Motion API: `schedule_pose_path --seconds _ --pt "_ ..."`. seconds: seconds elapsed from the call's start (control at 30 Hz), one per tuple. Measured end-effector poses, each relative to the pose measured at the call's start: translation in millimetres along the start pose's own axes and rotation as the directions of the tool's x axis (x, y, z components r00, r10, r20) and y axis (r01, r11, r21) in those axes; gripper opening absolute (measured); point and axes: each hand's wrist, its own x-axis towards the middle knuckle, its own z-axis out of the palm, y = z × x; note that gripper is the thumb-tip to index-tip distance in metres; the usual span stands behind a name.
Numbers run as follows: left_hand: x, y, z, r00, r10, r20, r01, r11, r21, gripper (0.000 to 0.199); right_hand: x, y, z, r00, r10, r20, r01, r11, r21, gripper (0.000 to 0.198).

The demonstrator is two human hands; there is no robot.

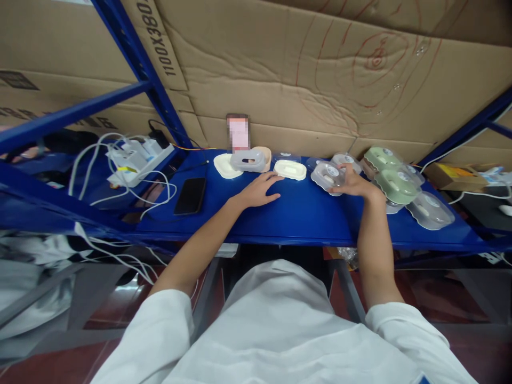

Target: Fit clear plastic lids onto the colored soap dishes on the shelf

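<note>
On the blue shelf my left hand (259,191) rests with its fingers spread, holding nothing. Its fingertips are nearest to a cream oval dish (290,170). The fingers and thumb of my right hand (354,184) are round the right side of a clear plastic case (326,177) with a round label. Behind that hand sits another clear case (346,160), partly covered by the fingers. To the left lies a grey oval piece with a slot (248,160), overlapping a peach piece (266,156) and a second cream dish (227,167).
Green cases (396,186) are stacked with clear ones (431,210) at the right. A black phone (190,196) lies left, and another phone (239,132) leans on the cardboard. White cables surround a power strip (148,160). Blue posts (150,88) frame the shelf.
</note>
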Motion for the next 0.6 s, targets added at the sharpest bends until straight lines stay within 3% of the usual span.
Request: schedule_pose_path --seconds 0.2,0.6 --pt "2 2 4 1.0 -0.008 0.027 0.007 0.999 0.032 0.069 -14 9 -9 0.982 0.188 0.004 -0.187 0.98 -0.064 0.111" --pt "15 8 9 0.984 -0.088 0.156 0.073 0.992 0.099 0.07 -35 27 -4 0.932 0.361 -0.035 -0.361 0.915 -0.181 0.101"
